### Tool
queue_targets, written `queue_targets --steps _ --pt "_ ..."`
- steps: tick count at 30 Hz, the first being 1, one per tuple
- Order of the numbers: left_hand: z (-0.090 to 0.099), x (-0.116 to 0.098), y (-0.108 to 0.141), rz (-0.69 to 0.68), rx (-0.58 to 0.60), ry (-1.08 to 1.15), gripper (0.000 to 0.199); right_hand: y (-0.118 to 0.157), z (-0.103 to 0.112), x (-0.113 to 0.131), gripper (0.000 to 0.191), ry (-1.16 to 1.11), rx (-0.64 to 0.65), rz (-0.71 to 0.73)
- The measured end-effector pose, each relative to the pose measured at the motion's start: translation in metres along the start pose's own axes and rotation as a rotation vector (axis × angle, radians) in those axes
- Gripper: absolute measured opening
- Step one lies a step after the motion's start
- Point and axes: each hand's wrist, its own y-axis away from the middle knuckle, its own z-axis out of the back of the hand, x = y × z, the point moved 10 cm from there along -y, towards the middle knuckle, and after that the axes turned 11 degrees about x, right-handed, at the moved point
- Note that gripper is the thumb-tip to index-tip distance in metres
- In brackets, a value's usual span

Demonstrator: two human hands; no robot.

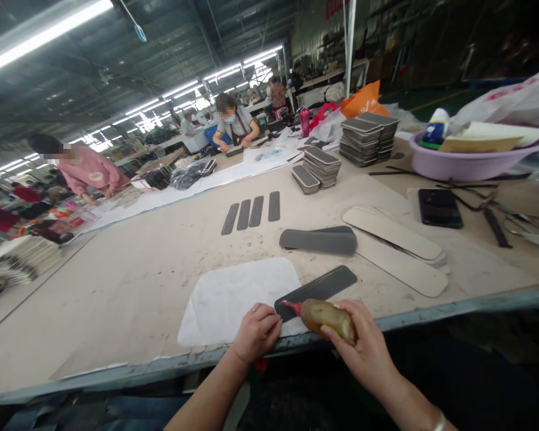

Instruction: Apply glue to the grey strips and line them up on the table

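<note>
My right hand point(357, 341) is wrapped round a brownish squeeze bottle point(327, 318), tilted so its red nozzle touches or hovers just over a long dark strip point(318, 290). The near left end of that strip is pinched by my left hand point(258, 330), at the table's front edge. Under the strip lies a white sheet point(238, 299). Beyond it, dark rounded strips point(318, 240) overlap beside a fan of beige strips point(399, 257). Several short dark strips point(256, 211) lie in a row farther back.
Stacks of dark-topped pieces point(321, 169) stand at the back right, near a purple basin point(471, 163). A black phone point(440, 208), scissors and cords lie at the right. People point(90, 170) work across the table.
</note>
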Motion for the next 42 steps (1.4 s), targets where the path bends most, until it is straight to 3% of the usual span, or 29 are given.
queue_targets --steps 5,15,27,31,36,42 --pt "0.0 -0.001 -0.001 0.0 0.007 0.009 0.013 -0.001 -0.009 0.002 0.031 0.007 0.037 0.008" --pt "0.0 0.001 -0.001 0.008 -0.001 0.011 0.012 0.011 0.005 0.005 0.033 0.051 0.068 -0.017" --pt "0.004 0.0 -0.002 -0.029 -0.027 0.067 0.011 0.023 0.09 -0.036 0.036 0.289 -0.247 -0.18" --pt "0.005 -0.003 -0.004 -0.04 -0.028 0.067 0.011 0.025 0.105 -0.036 0.037 0.387 -0.324 -0.175" --pt "0.006 -0.003 -0.004 -0.037 -0.023 0.074 0.012 0.02 0.092 -0.015 0.034 0.334 -0.301 -0.043" --pt "0.006 -0.004 -0.006 -0.026 -0.004 0.048 0.012 0.011 0.033 0.002 0.032 0.085 -0.072 0.0"
